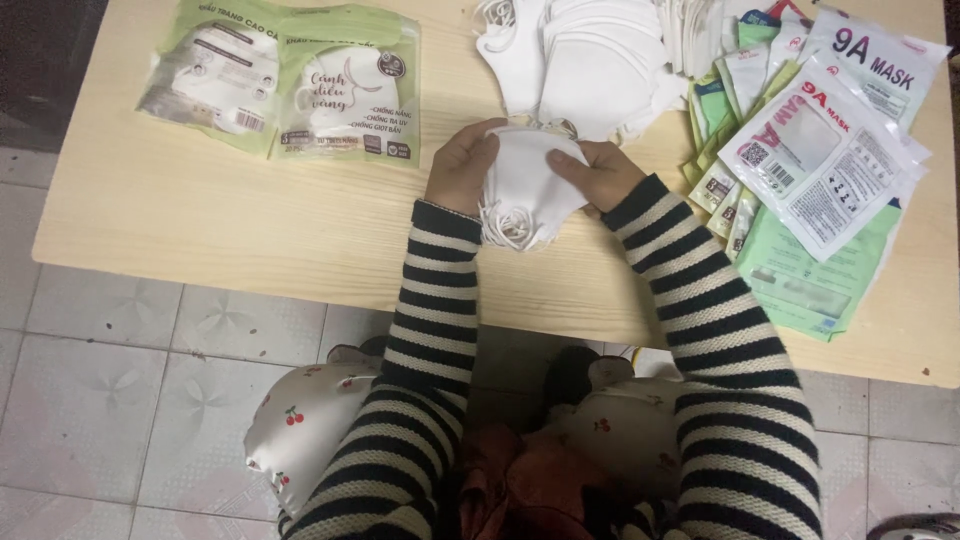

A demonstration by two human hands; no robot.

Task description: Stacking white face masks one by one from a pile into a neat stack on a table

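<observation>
Left hand (pixel 462 165) and right hand (pixel 598 172) both clamped on a small stack of folded white fabric face masks (pixel 525 185), held just above the pale wooden table (pixel 200 220). Loose white masks (pixel 590 60) piled just behind; green-and-white printed plastic packets (pixel 820 160) to the right

2 green sealed mask packets (pixel 285 85) lie side by side at the far left of the pale wooden table (pixel 200 220). A loose pile of white masks (pixel 590 60) sits at the far middle, with a fanned heap of empty printed pouches (pixel 820 170) to its right. Grey patterned floor tiles (pixel 110 400) show below the table.
</observation>
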